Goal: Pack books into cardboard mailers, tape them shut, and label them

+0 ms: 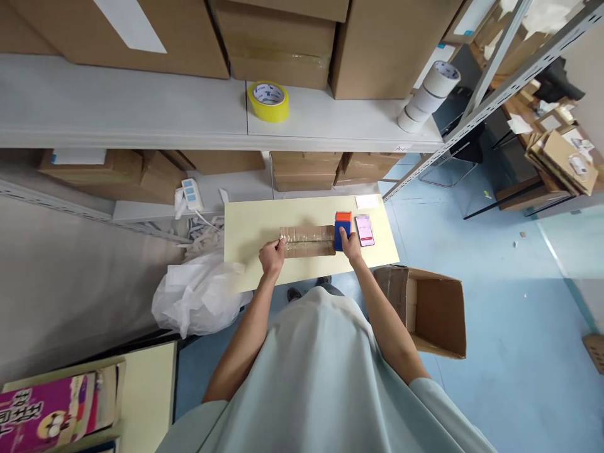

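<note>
A small cardboard box (306,241), its top glossy with clear tape, lies on a pale yellow table (250,226). My left hand (272,255) is closed on the box's left end. My right hand (350,244) grips a blue and orange tape dispenser (342,228) held against the box's right end. A phone (364,229) with a lit pink screen lies just right of the dispenser.
An open cardboard carton (431,311) stands on the blue floor at the right. A white plastic bag (198,299) sits left of the table. On the shelf (141,119) above are a yellow tape roll (268,100), white rolls (427,95) and large boxes.
</note>
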The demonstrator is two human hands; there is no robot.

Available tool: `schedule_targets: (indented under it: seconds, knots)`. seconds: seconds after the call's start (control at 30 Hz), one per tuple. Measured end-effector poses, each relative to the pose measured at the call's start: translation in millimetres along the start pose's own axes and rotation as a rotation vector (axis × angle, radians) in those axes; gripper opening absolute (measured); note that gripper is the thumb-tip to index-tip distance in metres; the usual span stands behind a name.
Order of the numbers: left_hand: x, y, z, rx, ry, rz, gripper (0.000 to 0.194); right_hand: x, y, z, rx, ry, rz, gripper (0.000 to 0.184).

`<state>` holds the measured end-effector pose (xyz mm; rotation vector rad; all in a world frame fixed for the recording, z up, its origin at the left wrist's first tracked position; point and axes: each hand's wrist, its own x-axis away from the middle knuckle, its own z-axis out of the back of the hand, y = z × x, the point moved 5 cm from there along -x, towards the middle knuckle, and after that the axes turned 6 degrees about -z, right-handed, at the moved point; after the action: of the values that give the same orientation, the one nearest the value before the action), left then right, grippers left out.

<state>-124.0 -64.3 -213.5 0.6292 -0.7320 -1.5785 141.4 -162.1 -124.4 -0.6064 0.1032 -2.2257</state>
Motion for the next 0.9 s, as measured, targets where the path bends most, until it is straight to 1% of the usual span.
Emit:
schedule_targets:
  seconds: [0.1,0.17,0.23,0.3,0.37,0.47,0.53,0.6,0.67,0.7,0.73,0.8,0.9]
  knots:
    - [-4,4,5.0,0.113,0.088,-0.101,0.029,2,2,-5,-0.157,0.053,-0.080,0.063]
    - [-3,0,4.6,0.170,0.123,-0.116,0.023,1,5,-14,-0.275,0.094,-0.081,0.056]
    - [1,-11,0.6,0.177,0.116,-0.052,0.021,-1,9,-29,-0.357,0.091,-0.078,0.049]
    - [8,-25,-4.6,0.153,0.076,0.038,0.019,-2,16,-50,-0.384,0.046,-0.098,0.044]
    - [19,-38,-7.6,0.138,0.040,0.093,0.016,0,26,-69,-0.400,0.010,-0.121,0.041]
    - [37,-52,-7.1,0.138,0.004,0.113,0.017,7,44,-88,-0.470,0.029,-0.101,0.043]
    - [47,-54,-3.8,0.114,0.010,0.099,0.025,12,58,-94,-0.489,0.073,-0.062,0.051]
    - [55,-48,1.5,0.057,0.072,0.041,0.037,16,73,-96,-0.448,0.105,-0.008,0.062]
    - [60,-33,4.3,-0.003,0.144,-0.055,0.044,18,87,-96,-0.360,0.114,0.070,0.071]
    - [61,-23,2.9,-0.024,0.159,-0.107,0.045,19,93,-95,-0.301,0.110,0.119,0.073]
    - [61,-12,-0.6,-0.035,0.154,-0.156,0.045,19,98,-94,-0.234,0.105,0.169,0.075]
    - [60,11,-12.8,-0.040,0.106,-0.231,0.044,19,108,-90,-0.099,0.090,0.270,0.074]
    - [53,44,-38.1,-0.061,0.009,-0.316,0.045,16,119,-84,0.062,0.051,0.422,0.068]
